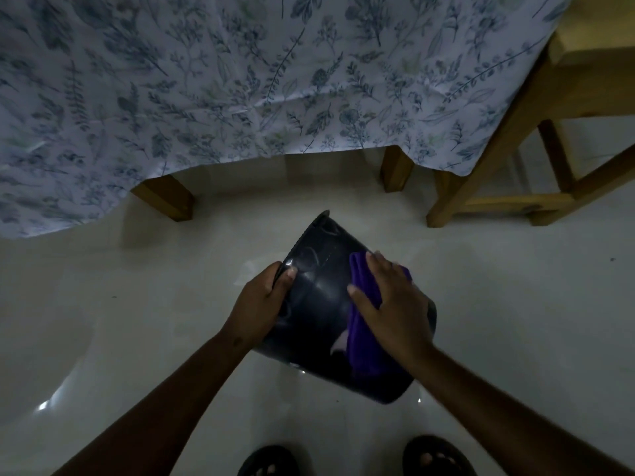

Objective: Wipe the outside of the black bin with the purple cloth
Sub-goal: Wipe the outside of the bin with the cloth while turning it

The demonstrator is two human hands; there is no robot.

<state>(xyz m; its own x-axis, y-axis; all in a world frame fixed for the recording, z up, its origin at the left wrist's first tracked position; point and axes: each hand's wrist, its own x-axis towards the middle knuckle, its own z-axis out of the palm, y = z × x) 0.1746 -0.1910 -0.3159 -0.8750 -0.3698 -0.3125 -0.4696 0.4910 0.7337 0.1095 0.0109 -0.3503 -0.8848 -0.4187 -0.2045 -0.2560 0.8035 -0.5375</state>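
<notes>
Bin (319, 304) held tilted above the pale floor (515, 304), rim pointing away toward the cloth-draped surface (240, 80). Left hand (261, 304): fingers curled closed over the rim edge, thumb on the outer wall. Right hand (388, 300): fingers spread apart and flat, pressing the cloth (360, 341) against the bin's outer wall, right side. Cloth trails down toward the base. Lighting dim.
</notes>
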